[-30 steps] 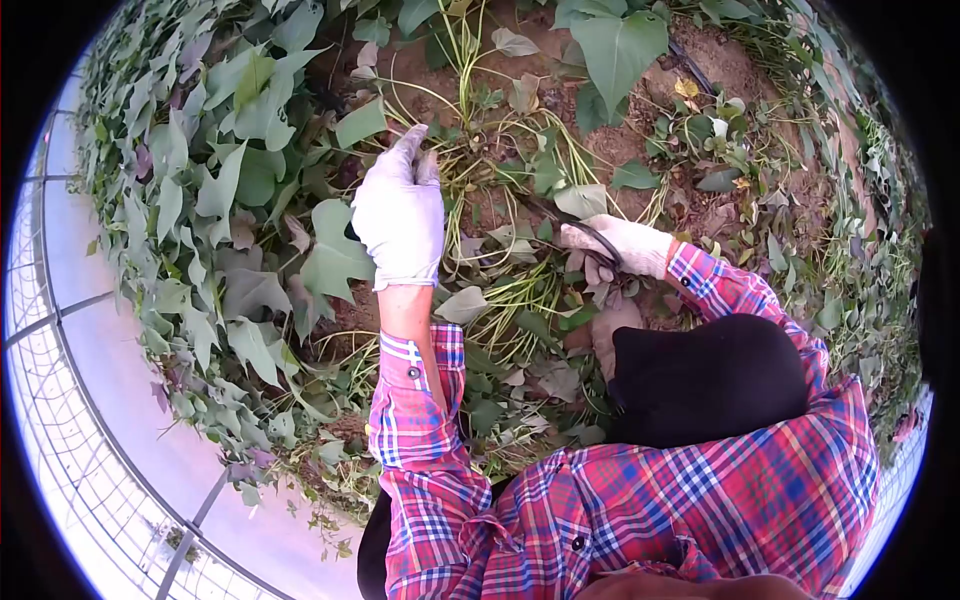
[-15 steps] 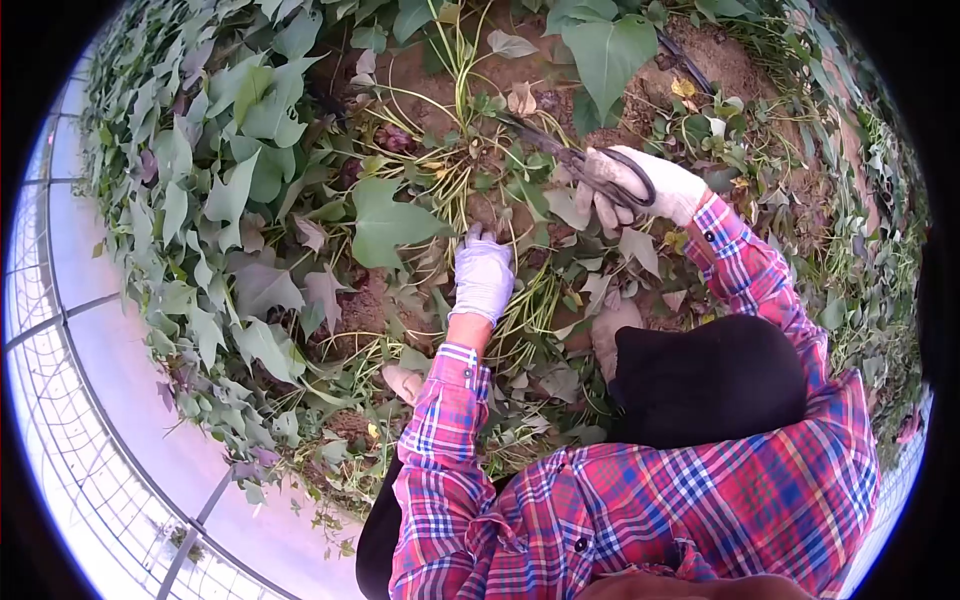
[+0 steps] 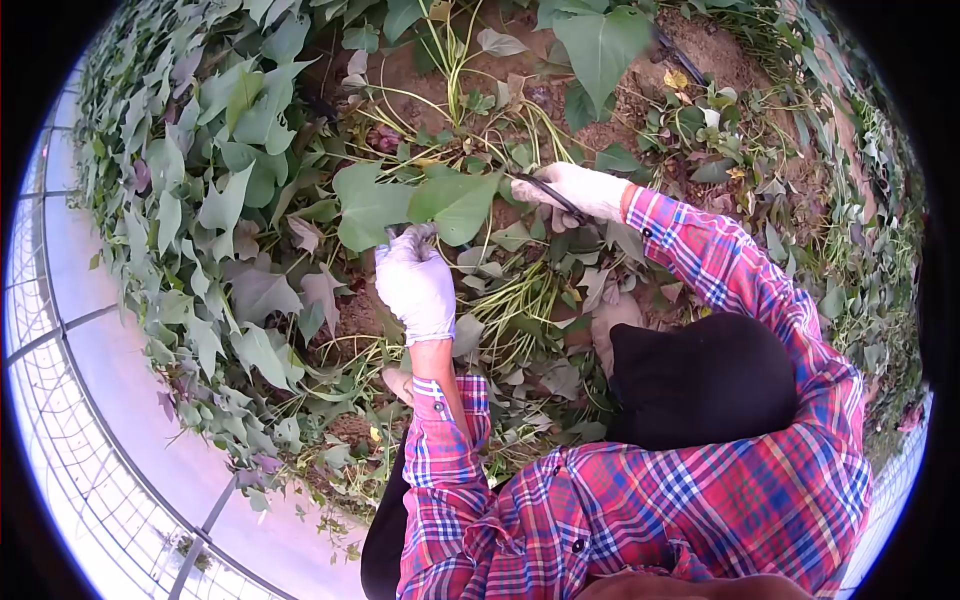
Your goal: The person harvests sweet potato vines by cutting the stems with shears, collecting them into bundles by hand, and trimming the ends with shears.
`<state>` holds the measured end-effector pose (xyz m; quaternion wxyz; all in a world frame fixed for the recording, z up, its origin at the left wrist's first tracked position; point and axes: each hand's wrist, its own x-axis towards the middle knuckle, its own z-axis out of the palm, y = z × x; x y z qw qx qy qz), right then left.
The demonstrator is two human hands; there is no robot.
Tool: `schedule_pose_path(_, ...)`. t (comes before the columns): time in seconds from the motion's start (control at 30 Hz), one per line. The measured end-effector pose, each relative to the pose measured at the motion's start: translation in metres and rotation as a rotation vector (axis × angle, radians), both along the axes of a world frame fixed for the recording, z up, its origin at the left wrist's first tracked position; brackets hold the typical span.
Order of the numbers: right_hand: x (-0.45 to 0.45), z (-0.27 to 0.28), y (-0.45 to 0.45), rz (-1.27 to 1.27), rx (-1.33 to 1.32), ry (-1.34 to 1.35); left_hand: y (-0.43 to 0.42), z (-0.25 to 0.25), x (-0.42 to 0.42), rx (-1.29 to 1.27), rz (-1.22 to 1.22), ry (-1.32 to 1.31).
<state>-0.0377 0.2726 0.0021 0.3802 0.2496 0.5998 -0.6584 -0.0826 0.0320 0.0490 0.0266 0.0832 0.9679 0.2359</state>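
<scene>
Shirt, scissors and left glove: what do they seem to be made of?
Shirt: woven cloth, matte, with soft folds and plaid checks. Scissors: probably metal, dull, judging by the slim dark handle. Left glove: thin, pale, close-fitting and wrinkled; fabric or rubber, unclear which.

head cam | worn up top | looks down and ahead to 12 o'clock | near left hand (image 3: pixel 416 285), right hand (image 3: pixel 578 193)

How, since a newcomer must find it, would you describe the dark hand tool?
From the plaid shirt, follow the sleeve to the gloved right hand. Its grip holds the tool: slim, dark and hard-edged against pale glove and green stems.
</scene>
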Motion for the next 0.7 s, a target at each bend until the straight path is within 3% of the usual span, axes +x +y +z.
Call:
schedule_pose_path(0.1, 0.002, -0.009, -0.001, 0.017, -0.005, 0.038, 0.004, 0.01, -0.01, 0.36, -0.087, 0.152)
schedule_pose_path(0.13, 0.005, -0.01, 0.0, 0.015, -0.009, 0.039, 0.008, 0.012, -0.011, 0.357, -0.089, 0.152)
schedule_pose_path(0.2, 0.01, -0.006, 0.005, 0.012, -0.048, 0.091, 0.017, 0.015, -0.01, 0.684, -0.12, 0.021)
schedule_pose_path(0.23, 0.008, 0.001, 0.006, 0.114, 0.163, 0.087, 0.021, 0.017, -0.008, 0.635, -0.161, 0.044)
schedule_pose_path(0.27, 0.008, 0.0, 0.007, 0.113, 0.161, 0.086, 0.024, 0.013, -0.004, 0.633, -0.162, 0.043)
schedule_pose_path(0.33, 0.007, -0.004, 0.013, 0.167, 0.253, 0.231, 0.029, 0.007, 0.004, 0.862, -0.01, -0.154)
schedule_pose_path(0.43, -0.005, 0.008, 0.012, 0.315, 0.381, 0.219, 0.036, -0.005, 0.017, 0.909, 0.067, -0.383)
schedule_pose_path(0.63, -0.008, -0.011, 0.006, 0.184, 0.229, 0.172, 0.055, -0.014, 0.017, 0.864, -0.029, -0.455)
schedule_pose_path(0.7, 0.001, -0.031, 0.006, 0.014, 0.079, 0.1, 0.065, -0.02, 0.011, 0.921, 0.026, -0.68)
